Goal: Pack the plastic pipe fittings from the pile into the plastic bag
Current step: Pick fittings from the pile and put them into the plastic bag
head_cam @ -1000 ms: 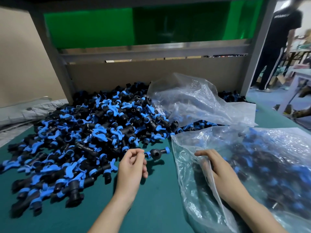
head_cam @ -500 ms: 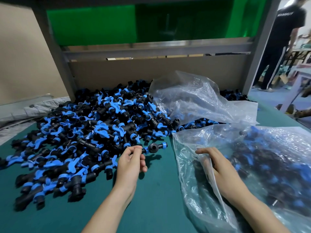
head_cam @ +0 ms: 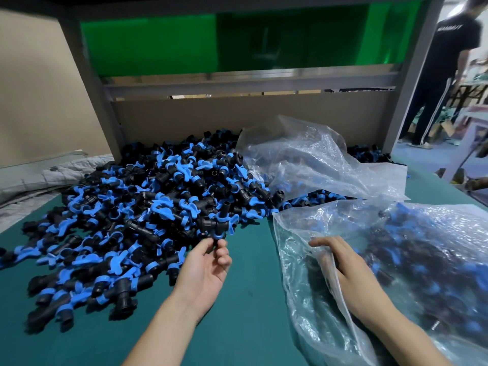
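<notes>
my left hand (head_cam: 204,268) pinches a fitting (head_cam: 214,225) on the green table (head_cam: 245,307); my right hand (head_cam: 351,276), fingers apart, rests in the bag (head_cam: 303,260) at 3 o'clock.

left hand (head_cam: 203,268) | turned palm-up | fitting (head_cam: 215,225) now lifted off table (head_cam: 250,299)

Fittings (head_cam: 148,207) are black with bright blue collars and wings, table (head_cam: 250,299) is teal, bag (head_cam: 396,260) is clear, back panel (head_cam: 163,46) is green – cardboard (head_cam: 237,114) plain tan.
</notes>
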The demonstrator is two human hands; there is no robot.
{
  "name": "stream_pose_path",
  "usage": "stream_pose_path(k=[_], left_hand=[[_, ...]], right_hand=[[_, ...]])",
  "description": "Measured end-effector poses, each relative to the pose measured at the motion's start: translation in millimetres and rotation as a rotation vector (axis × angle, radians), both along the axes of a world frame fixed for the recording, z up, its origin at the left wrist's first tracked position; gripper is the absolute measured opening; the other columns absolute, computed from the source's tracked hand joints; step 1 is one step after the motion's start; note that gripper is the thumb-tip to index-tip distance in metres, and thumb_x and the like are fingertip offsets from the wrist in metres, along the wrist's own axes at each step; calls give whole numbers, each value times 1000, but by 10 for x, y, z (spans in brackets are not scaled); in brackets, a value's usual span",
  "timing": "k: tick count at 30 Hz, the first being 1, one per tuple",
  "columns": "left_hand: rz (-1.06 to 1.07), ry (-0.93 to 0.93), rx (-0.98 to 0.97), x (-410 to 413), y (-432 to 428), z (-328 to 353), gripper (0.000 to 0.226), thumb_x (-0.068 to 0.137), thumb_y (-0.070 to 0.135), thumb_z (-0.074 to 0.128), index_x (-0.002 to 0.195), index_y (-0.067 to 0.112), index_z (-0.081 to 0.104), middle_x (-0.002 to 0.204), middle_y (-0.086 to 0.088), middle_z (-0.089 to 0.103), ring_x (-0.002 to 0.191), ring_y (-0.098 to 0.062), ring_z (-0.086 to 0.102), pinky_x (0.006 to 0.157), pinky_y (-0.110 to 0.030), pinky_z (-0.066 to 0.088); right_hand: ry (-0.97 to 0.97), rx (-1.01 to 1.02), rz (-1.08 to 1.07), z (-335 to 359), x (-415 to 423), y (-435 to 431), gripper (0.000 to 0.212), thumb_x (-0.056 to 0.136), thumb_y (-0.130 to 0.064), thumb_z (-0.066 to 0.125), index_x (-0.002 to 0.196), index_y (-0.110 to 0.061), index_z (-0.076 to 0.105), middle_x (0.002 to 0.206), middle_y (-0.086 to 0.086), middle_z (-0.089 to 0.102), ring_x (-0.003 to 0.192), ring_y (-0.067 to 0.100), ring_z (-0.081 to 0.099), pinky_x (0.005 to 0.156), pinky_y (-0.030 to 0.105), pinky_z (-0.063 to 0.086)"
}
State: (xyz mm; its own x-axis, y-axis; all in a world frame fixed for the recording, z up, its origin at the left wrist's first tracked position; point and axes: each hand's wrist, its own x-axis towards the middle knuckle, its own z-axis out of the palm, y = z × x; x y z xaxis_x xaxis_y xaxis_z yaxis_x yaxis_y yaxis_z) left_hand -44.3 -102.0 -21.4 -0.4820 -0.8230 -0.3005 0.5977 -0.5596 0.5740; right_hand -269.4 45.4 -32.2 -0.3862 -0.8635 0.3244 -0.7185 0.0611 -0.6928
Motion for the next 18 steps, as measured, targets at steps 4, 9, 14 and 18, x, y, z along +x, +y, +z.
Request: stream_pose_path(k=[4, 9, 14, 18], left_hand=[[40, -101, -95, -50, 23, -25, 12, 101, 16, 51, 101, 6, 57, 71, -3, 58, 54, -8, 46, 44, -17, 43], [59, -307, -361, -152, 129, -61, 14, 99, 17, 57, 106, 7, 64, 70, 0, 56, 55, -8, 49, 46, -19, 43], [37, -328, -396, -144, 141, -59, 14, 99, 16, 57, 106, 7, 65, 68, 3, 58, 55, -8, 49, 47, -20, 44], [29, -320, -390, -141, 128, -75, 15, 99, 17, 57, 107, 7, 66, 69, 2, 58, 56, -8, 50, 48, -20, 45]], right_hand=[[-9, -4, -1, -4, -2, -2, 18, 103, -31, 46, 110, -44, 56, 117, -29, 55, 102, -4, 56, 81, 17, 42], [-4, -1, 1, 1, 2, 3, 19, 102, -30, 45, 111, -43, 56, 119, -29, 55, 103, -4, 55, 82, 19, 42], [-5, 1, 0, 4, 4, 5, 20, 102, -30, 45, 112, -44, 55, 120, -30, 55, 106, -7, 54, 84, 20, 42], [10, 6, 0, 7, 7, 1, 19, 103, -30, 46, 112, -44, 55, 119, -28, 55, 105, -5, 54, 85, 24, 43]])
